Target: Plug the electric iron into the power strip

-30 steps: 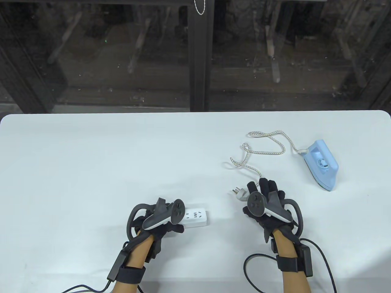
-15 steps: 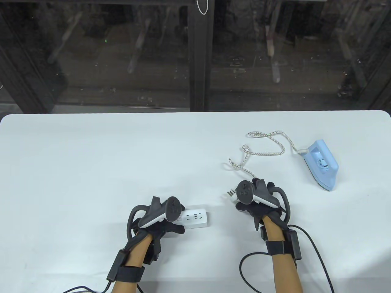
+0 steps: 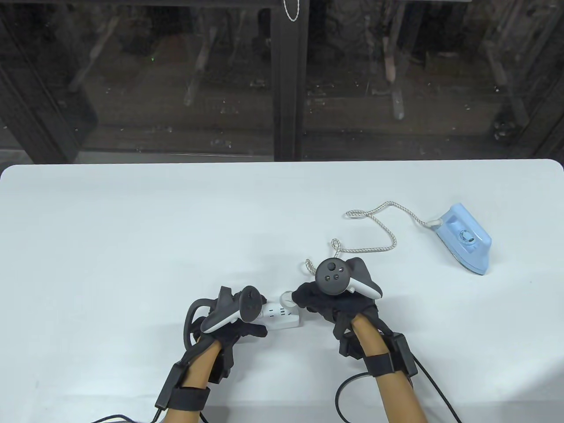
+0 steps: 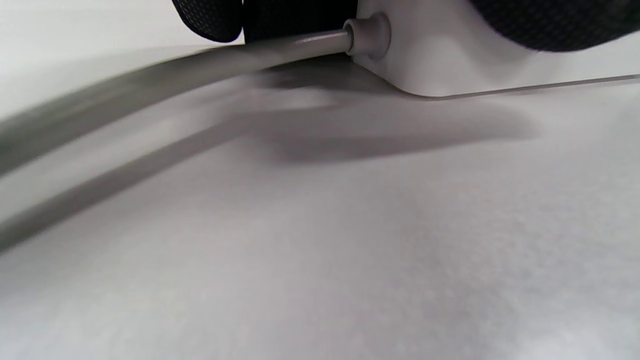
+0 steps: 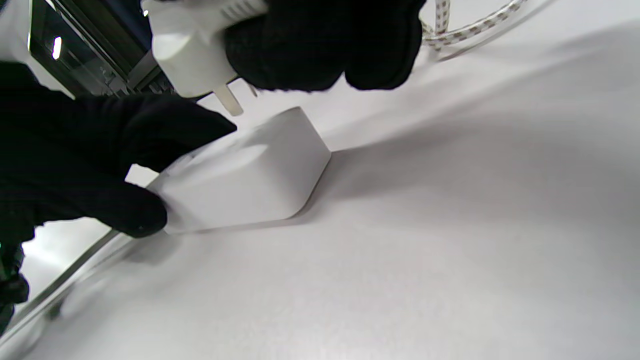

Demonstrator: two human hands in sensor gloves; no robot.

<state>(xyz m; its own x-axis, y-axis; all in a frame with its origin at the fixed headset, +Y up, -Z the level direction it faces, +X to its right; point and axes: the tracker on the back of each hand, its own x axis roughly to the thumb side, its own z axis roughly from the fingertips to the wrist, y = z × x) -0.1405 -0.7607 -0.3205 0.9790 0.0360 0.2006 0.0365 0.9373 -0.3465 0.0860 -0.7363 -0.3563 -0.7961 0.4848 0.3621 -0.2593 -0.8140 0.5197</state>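
The white power strip (image 3: 282, 318) lies on the table near the front. My left hand (image 3: 233, 324) grips its left end; the right wrist view shows the strip (image 5: 240, 185) held by that hand (image 5: 100, 160). My right hand (image 3: 326, 302) holds the iron's white plug (image 3: 288, 298) just above the strip's right end. In the right wrist view the plug (image 5: 195, 45) hangs with its prongs pointing down, a little above the strip. The light blue iron (image 3: 467, 240) sits at the right, with its braided cord (image 3: 379, 224) trailing to my right hand.
The strip's own grey cable (image 4: 150, 65) leaves its left end and runs along the white table (image 3: 132, 229). Beyond the table's far edge is a dark glass wall (image 3: 282, 79).
My right hand has carried the plug left from the table to just above the power strip. The cord has been dragged along and the iron has shifted slightly. The left hand has stayed on the strip.
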